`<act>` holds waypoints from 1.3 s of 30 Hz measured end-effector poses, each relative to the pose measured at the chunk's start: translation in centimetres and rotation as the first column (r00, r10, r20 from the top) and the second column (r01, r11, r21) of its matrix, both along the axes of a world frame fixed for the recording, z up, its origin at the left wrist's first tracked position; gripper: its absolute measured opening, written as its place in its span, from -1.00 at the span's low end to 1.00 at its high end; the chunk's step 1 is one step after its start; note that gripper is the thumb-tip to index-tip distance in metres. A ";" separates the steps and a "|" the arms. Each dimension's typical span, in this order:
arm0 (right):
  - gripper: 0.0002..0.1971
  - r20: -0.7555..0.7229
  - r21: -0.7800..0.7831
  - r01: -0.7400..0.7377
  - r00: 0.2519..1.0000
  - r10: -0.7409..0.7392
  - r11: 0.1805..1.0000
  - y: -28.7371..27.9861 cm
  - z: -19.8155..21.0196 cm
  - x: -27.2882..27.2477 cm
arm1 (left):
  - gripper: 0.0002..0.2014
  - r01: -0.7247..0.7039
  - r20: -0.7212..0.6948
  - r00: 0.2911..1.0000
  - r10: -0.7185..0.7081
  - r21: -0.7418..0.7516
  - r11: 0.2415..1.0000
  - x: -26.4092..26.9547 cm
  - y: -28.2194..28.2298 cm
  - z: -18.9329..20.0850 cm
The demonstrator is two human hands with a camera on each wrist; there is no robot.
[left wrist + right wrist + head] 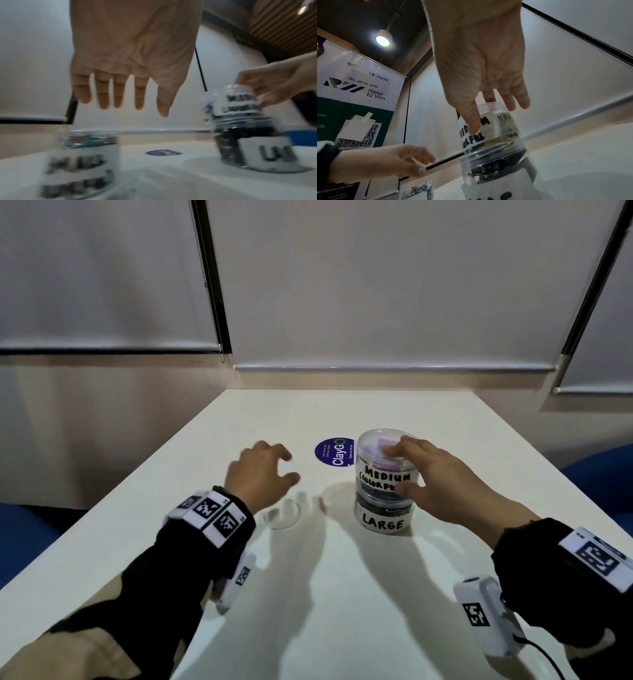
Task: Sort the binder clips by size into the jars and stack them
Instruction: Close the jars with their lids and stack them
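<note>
Two clear jars are stacked right of the table's middle. The jar labelled LARGE (383, 520) holds dark clips and stands at the bottom. On it sits the jar labelled MEDIUM COLORFUL (383, 474). My right hand (431, 470) grips this medium jar (498, 128), thumb on the label and fingers over its top rim. My left hand (263, 474) hovers above the table, fingers loose and holding nothing. In the left wrist view a third labelled jar (82, 155) with colourful clips stands open below that hand (120, 81). It is hidden in the head view.
A clear round lid (282, 513) lies on the white table (342, 594) just right of my left wrist. A blue round sticker (335, 454) lies behind the stack. Blue chairs (603, 474) flank the table. The wall with blinds is close behind.
</note>
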State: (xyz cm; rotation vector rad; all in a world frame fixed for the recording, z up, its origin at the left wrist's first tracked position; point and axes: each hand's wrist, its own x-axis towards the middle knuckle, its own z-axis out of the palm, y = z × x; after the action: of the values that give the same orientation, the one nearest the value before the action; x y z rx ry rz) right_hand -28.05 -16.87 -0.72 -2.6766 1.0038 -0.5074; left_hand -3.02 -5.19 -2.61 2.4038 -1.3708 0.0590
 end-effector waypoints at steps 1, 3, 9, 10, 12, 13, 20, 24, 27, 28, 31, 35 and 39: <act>-0.38 -0.005 -0.001 0.002 1.000 -0.002 1.000 0.0 0.0 0.1 | -0.46 -0.070 0.034 0.997 0.069 0.057 0.996 1.1 0.1 0.0; -0.36 -0.019 0.004 0.014 1.000 -0.014 1.000 0.0 0.0 0.2 | -0.27 -0.171 0.041 0.985 0.166 0.202 0.964 2.9 0.4 -0.4; -0.26 -0.132 0.010 0.081 0.988 -0.079 0.997 0.6 -0.1 0.5 | -0.31 -0.127 -0.140 0.977 0.164 0.238 0.963 5.8 1.2 -2.6; -0.24 -0.150 0.007 0.093 0.985 -0.091 0.996 0.7 -0.1 0.5 | -0.37 -0.120 -0.149 0.977 0.151 0.200 0.972 5.8 1.4 -2.6; -0.22 -0.157 0.011 0.107 0.982 -0.104 0.994 0.9 -0.2 0.6 | -0.45 -0.111 -0.152 0.980 0.132 0.139 0.984 5.8 1.6 -2.5; -0.22 -0.154 0.018 0.110 0.982 -0.106 0.994 1.0 -0.2 0.6 | -0.46 -0.103 -0.154 0.981 0.122 0.125 0.987 5.7 1.7 -2.5; -0.19 -0.180 0.031 0.119 0.977 -0.111 0.992 1.7 0.1 -0.2 | -0.45 -0.050 -0.139 0.988 0.065 0.109 0.993 4.2 2.8 -2.3; -0.19 -0.138 -0.076 0.123 0.982 -0.132 0.990 4.1 0.3 -1.2 | -0.41 -0.087 -0.079 0.993 0.085 -0.025 0.996 2.5 4.0 -0.6; -0.35 0.031 -0.191 0.068 0.997 -0.064 0.979 5.6 0.4 -1.1 | -0.32 -0.010 -0.086 0.996 0.005 -0.062 0.998 0.3 4.7 1.0; -0.45 0.089 -0.231 0.047 0.996 -0.027 0.972 6.2 0.4 -0.7 | -0.31 0.017 -0.092 0.996 -0.023 -0.065 0.998 -0.6 5.1 1.3; -0.73 0.046 -0.211 0.002 0.999 0.008 0.977 7.4 0.4 1.0 | -0.30 0.077 -0.109 0.991 -0.080 -0.030 0.997 -2.9 5.7 1.4; -0.65 -0.325 -0.023 -0.116 0.940 0.102 0.993 7.7 -1.0 4.3 | -0.28 0.091 -0.163 0.983 -0.091 -0.007 0.996 -3.9 7.3 0.9; -0.45 -0.500 0.071 -0.194 0.842 0.203 0.978 8.4 -2.2 7.4 | -0.36 0.064 -0.252 0.964 -0.084 -0.085 0.994 -3.0 8.9 0.1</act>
State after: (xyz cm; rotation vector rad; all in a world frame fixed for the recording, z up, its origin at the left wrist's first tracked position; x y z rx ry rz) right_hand -20.61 -8.50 -2.88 -2.9178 0.8142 0.2678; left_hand -6.03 3.66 -2.54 2.2054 -1.3117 -0.2078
